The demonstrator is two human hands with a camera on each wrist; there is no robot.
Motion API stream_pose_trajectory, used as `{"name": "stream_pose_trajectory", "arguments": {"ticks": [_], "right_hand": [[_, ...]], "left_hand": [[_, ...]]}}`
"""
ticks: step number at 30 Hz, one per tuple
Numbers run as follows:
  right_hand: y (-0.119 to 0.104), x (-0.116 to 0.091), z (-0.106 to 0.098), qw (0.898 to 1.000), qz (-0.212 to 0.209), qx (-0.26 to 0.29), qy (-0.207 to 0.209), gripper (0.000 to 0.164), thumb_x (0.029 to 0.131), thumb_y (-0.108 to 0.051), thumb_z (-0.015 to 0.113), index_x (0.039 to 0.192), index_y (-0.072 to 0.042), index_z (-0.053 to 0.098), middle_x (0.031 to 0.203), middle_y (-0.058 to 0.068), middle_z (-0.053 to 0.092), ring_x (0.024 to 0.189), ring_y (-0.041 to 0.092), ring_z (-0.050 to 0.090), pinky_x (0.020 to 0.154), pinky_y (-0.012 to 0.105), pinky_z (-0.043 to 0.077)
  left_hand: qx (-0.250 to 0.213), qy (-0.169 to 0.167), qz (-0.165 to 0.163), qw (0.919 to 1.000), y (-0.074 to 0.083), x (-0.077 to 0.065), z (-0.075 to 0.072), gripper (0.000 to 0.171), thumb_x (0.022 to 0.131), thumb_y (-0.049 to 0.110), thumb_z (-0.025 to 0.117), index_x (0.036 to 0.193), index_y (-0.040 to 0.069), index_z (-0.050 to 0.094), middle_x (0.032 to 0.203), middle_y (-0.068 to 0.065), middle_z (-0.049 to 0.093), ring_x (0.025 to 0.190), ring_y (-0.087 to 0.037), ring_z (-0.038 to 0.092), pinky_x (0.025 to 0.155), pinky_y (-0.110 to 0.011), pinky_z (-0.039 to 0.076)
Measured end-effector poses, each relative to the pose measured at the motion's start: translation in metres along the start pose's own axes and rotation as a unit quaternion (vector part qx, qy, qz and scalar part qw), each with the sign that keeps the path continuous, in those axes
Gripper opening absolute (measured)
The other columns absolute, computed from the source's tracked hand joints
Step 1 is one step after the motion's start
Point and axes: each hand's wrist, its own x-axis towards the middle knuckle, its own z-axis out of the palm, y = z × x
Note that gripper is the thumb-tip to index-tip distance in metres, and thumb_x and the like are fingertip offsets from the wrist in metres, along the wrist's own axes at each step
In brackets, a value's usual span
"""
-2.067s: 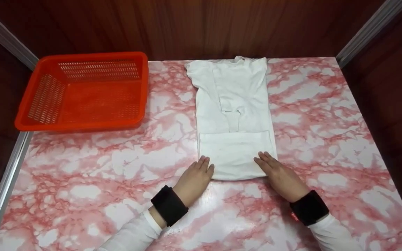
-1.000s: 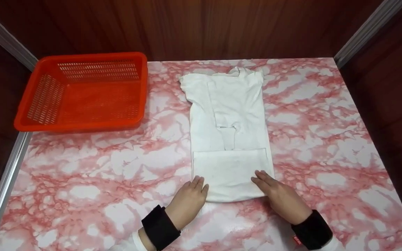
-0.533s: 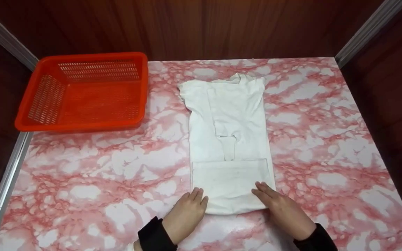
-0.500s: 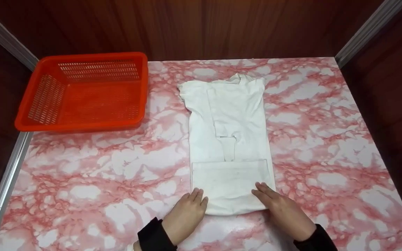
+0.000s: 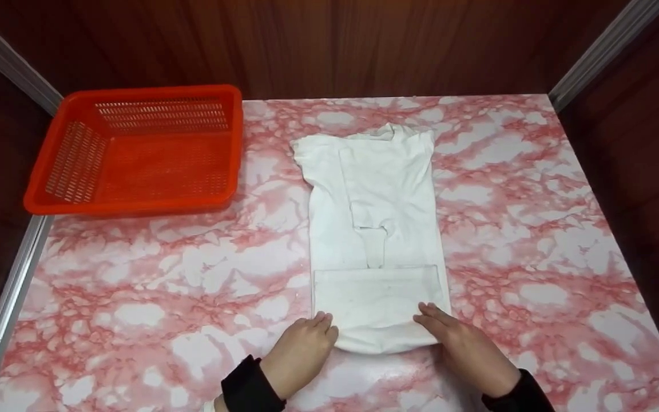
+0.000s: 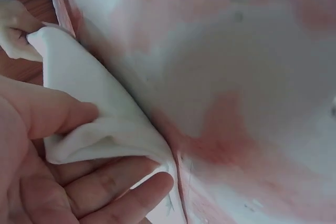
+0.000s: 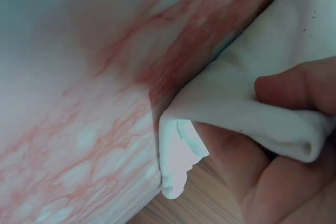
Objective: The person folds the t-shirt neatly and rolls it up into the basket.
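Observation:
A white shirt (image 5: 375, 189) lies lengthwise on the table, sleeves folded inward and the lower end folded up over itself. At the left corner of that fold, my left hand (image 5: 301, 349) pinches the cloth; in the left wrist view the thumb presses on the folded edge (image 6: 100, 98) with the fingers on its other side. My right hand (image 5: 467, 349) holds the opposite corner. In the right wrist view, its thumb and fingers grip the doubled edge (image 7: 252, 119). The shirt's collar end (image 5: 392, 134) points away from me.
An orange-red plastic basket (image 5: 135, 209) with slotted sides stands at the back left, nothing in it. The table (image 5: 530, 274) has a red-and-white marbled top. Dark wood panels (image 5: 318, 46) with metal corner strips enclose the back and both sides.
The shirt has slid across the table towards me with both hands at its folded end. Over the last half second it has moved only slightly, and the left fingers have bent more.

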Motion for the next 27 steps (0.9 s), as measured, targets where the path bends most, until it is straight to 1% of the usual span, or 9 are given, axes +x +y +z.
{"name": "stream_pose_trajectory", "arguments": {"ticks": [3, 7, 10, 12, 15, 16, 18, 22, 27], "right_hand": [[0.001, 0.002, -0.005, 1.0, 0.01, 0.012, -0.026, 0.054, 0.068, 0.017, 0.057, 0.116, -0.007, 0.056, 0.123, 0.011, 0.054, 0.112, 0.024, 0.052, 0.078, 0.032, 0.049], [0.004, 0.008, -0.016, 0.998, 0.017, 0.038, -0.049, 0.052, 0.068, 0.012, 0.063, 0.115, -0.01, 0.057, 0.116, 0.007, 0.058, 0.107, 0.021, 0.055, 0.083, 0.034, 0.047], [0.007, 0.012, -0.025, 0.996, 0.017, 0.062, -0.055, 0.05, 0.067, 0.009, 0.066, 0.112, -0.011, 0.059, 0.111, 0.003, 0.061, 0.103, 0.017, 0.057, 0.084, 0.033, 0.047], [0.008, 0.016, -0.032, 0.995, 0.022, 0.072, -0.058, 0.049, 0.068, 0.01, 0.064, 0.111, -0.011, 0.06, 0.109, 0.002, 0.062, 0.102, 0.016, 0.057, 0.083, 0.032, 0.047], [0.01, 0.023, -0.04, 0.996, 0.03, 0.075, -0.04, 0.042, 0.073, 0.01, 0.058, 0.109, -0.012, 0.061, 0.104, 0.0, 0.064, 0.097, 0.013, 0.059, 0.079, 0.03, 0.049], [0.011, 0.026, -0.043, 0.996, 0.031, 0.078, -0.033, 0.039, 0.075, 0.009, 0.058, 0.108, -0.012, 0.062, 0.103, 0.0, 0.064, 0.096, 0.013, 0.06, 0.078, 0.029, 0.049], [0.013, 0.032, -0.05, 0.996, 0.031, 0.079, -0.01, 0.036, 0.077, 0.008, 0.056, 0.104, -0.015, 0.064, 0.098, -0.003, 0.065, 0.091, 0.01, 0.061, 0.074, 0.028, 0.05], [0.02, 0.047, -0.063, 0.997, 0.022, 0.067, 0.039, 0.031, 0.077, 0.006, 0.06, 0.097, -0.016, 0.067, 0.092, -0.005, 0.067, 0.087, 0.008, 0.061, 0.071, 0.027, 0.051], [0.031, 0.065, -0.078, 0.996, 0.02, 0.026, 0.087, 0.023, 0.074, 0.002, 0.067, 0.092, -0.012, 0.067, 0.089, 0.0, 0.068, 0.083, 0.011, 0.063, 0.068, 0.028, 0.051]], "left_hand": [[-0.015, 0.008, 0.003, 0.9998, -0.005, 0.003, -0.003, 0.005, 0.077, 0.008, 0.063, 0.082, 0.009, 0.062, 0.093, -0.006, 0.066, 0.084, -0.016, 0.064, 0.062, -0.027, 0.047], [-0.073, 0.007, 0.001, 0.9973, -0.014, 0.007, -0.009, 0.007, 0.077, 0.002, 0.058, 0.075, 0.009, 0.059, 0.072, -0.001, 0.062, 0.062, -0.013, 0.059, 0.055, -0.025, 0.044], [-0.119, 0.002, -0.008, 0.9928, -0.021, 0.012, -0.017, 0.01, 0.079, 0.002, 0.056, 0.074, 0.01, 0.058, 0.065, 0.001, 0.058, 0.058, -0.011, 0.057, 0.054, -0.025, 0.044], [-0.134, 0.001, -0.016, 0.9909, -0.025, 0.015, -0.023, 0.009, 0.08, 0.003, 0.055, 0.074, 0.01, 0.057, 0.065, 0.002, 0.058, 0.059, -0.011, 0.057, 0.054, -0.026, 0.044], [-0.153, 0.002, -0.036, 0.9875, -0.033, 0.021, -0.031, 0.011, 0.082, 0.005, 0.053, 0.074, 0.011, 0.056, 0.064, 0.003, 0.056, 0.058, -0.011, 0.055, 0.054, -0.027, 0.044], [-0.157, 0.002, -0.043, 0.9867, -0.036, 0.024, -0.034, 0.011, 0.083, 0.006, 0.053, 0.074, 0.011, 0.055, 0.063, 0.004, 0.055, 0.057, -0.011, 0.054, 0.053, -0.027, 0.043], [-0.162, 0.002, -0.053, 0.9853, -0.042, 0.03, -0.04, 0.011, 0.083, 0.006, 0.053, 0.073, 0.012, 0.054, 0.063, 0.004, 0.055, 0.056, -0.01, 0.052, 0.052, -0.026, 0.042], [-0.155, 0.007, -0.067, 0.9856, -0.055, 0.044, -0.052, 0.01, 0.082, 0.005, 0.054, 0.074, 0.012, 0.055, 0.064, 0.002, 0.057, 0.058, -0.012, 0.055, 0.053, -0.027, 0.043], [-0.146, 0.026, -0.082, 0.9855, -0.069, 0.061, -0.061, 0.012, 0.082, 0.004, 0.052, 0.073, 0.011, 0.055, 0.063, 0.0, 0.056, 0.057, -0.014, 0.054, 0.053, -0.029, 0.043]]}}
